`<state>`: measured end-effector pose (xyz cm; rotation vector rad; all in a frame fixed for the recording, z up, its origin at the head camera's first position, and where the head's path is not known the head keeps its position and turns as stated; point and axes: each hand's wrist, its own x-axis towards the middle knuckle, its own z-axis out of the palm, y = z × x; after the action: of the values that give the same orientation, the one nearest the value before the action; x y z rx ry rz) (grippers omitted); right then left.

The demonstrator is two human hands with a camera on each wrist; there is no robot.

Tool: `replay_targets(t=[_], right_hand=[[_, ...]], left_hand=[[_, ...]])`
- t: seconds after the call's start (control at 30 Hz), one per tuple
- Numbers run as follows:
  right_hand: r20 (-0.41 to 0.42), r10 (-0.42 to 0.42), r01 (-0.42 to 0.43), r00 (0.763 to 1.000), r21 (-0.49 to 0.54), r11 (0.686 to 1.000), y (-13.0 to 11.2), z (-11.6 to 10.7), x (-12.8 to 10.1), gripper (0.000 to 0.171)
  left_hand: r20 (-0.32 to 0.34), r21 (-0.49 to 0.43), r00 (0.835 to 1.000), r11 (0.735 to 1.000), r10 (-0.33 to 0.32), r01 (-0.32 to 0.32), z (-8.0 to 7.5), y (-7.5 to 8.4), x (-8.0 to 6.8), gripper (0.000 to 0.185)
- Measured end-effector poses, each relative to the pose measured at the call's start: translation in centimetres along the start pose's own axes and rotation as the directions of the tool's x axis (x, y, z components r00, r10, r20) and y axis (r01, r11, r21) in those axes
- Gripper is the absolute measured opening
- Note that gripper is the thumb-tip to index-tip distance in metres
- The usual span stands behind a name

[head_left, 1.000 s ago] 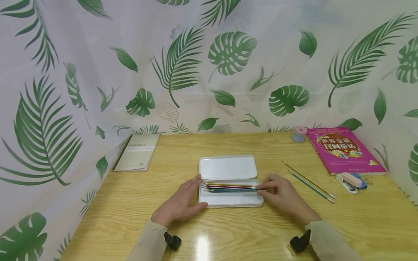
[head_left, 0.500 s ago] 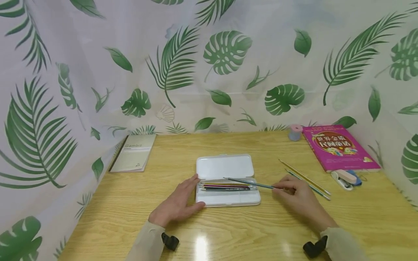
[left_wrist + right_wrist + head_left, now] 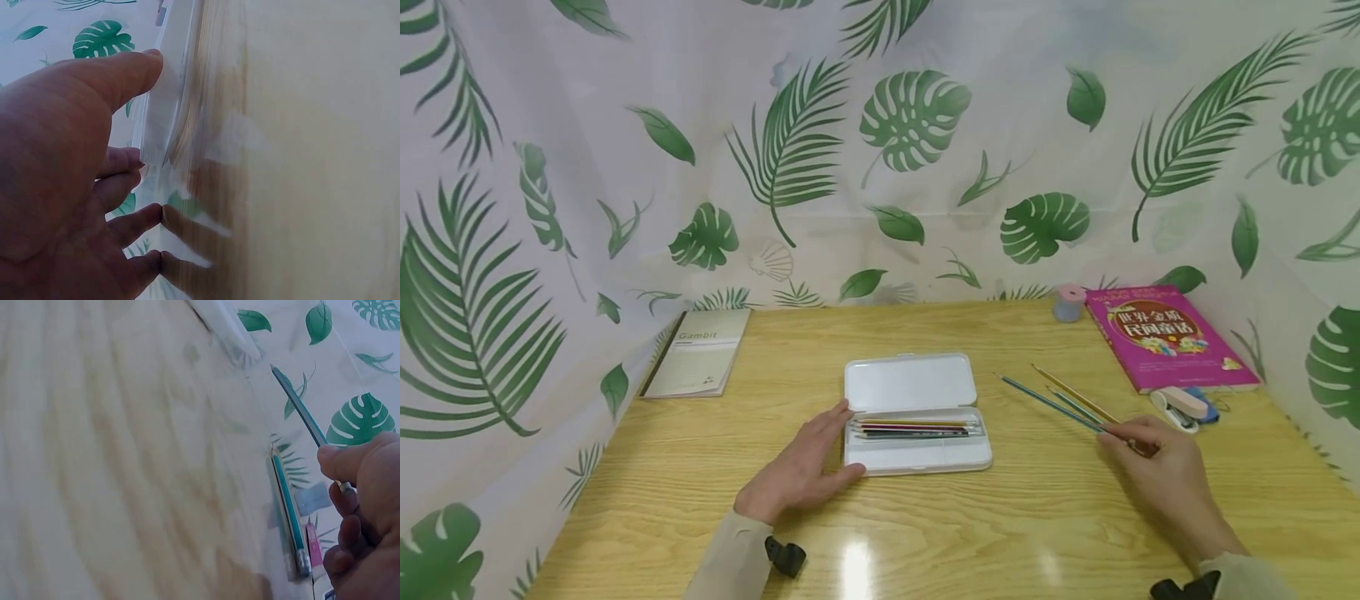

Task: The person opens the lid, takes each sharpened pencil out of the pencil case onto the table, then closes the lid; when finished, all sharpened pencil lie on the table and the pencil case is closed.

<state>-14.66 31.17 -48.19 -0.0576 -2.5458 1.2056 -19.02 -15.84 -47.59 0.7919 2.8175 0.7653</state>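
Case: flat white plastic pencil case (image 3: 917, 414), rounded corners, lid open, thin pencils inside, table centre.
Left hand (image 3: 800, 473): fingers straight, flat against case's left end.
Right hand (image 3: 1165, 477): pinches slim blue-green pencil (image 3: 1048, 403), right of case, above glossy wooden table (image 3: 955, 533).

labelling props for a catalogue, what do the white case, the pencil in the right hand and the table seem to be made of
White case: likely plastic, matte and faintly translucent, with rounded moulded corners. Pencil pinched by the right hand: probably wood under glossy teal paint, with a metal band showing in the wrist view. Table: wood or wood-look laminate, visible grain, glossy enough to reflect a light.
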Motion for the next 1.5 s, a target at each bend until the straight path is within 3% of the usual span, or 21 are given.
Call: replay_targets(t=[0.1,0.43,0.73,1.5], right_hand=[[-0.035,0.023,-0.024,0.999,-0.046,0.999,0.7,-0.5,-0.2,0.026],[-0.078,-0.041,0.021,0.996,-0.251,0.968,2.0,-1.3,-0.4,0.019],[-0.07,-0.1,0.075,0.992,-0.295,0.952,2.2,-1.2,-0.5,0.012],[-0.063,-0.092,0.068,0.994,-0.306,0.95,2.4,-1.1,-0.6,0.014]], left_hand=[[0.003,0.002,1.0,1.0,-0.001,0.001,-0.1,0.1,0.0,0.08],[0.003,0.0,1.0,1.0,-0.009,0.009,-0.1,0.1,0.0,0.08],[0.002,0.002,1.0,1.0,-0.002,0.002,-0.1,-0.1,0.1,0.08],[0.002,0.014,1.0,1.0,0.01,-0.01,0.0,-0.3,0.1,0.081]])
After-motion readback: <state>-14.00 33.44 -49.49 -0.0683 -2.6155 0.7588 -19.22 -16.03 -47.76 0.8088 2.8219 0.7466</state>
